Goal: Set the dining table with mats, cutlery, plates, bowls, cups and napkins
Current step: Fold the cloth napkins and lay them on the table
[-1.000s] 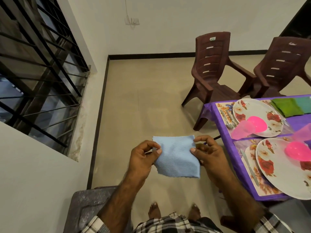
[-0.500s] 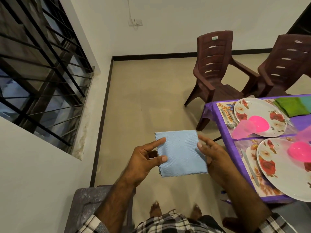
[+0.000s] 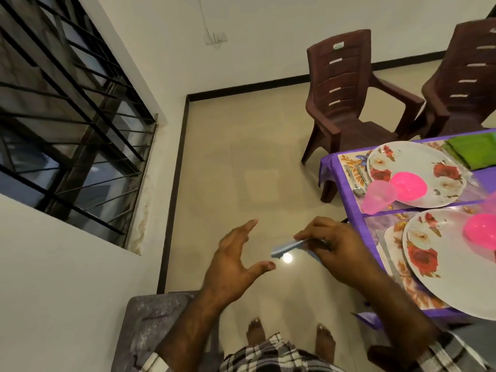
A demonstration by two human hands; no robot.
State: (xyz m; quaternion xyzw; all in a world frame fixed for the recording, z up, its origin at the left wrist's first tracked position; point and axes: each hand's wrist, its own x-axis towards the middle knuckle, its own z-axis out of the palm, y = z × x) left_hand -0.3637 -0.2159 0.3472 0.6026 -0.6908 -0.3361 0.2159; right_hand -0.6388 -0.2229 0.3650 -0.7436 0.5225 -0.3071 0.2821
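Observation:
My right hand pinches a folded light blue napkin, seen edge-on over the floor. My left hand hovers just left of it with fingers spread, holding nothing. At the right stands the table with a purple cloth. On it lie floral mats, two floral plates, each with a pink bowl, a pink cup, cutlery and a green napkin.
Two brown plastic chairs stand beyond the table's far end. A barred window fills the left wall. A grey seat is at the lower left. My bare feet are on the beige floor.
My left hand let go of the blue napkin and opened. The right hand folded the napkin and turned it edge-on, moving it toward the table. The camera tilted.

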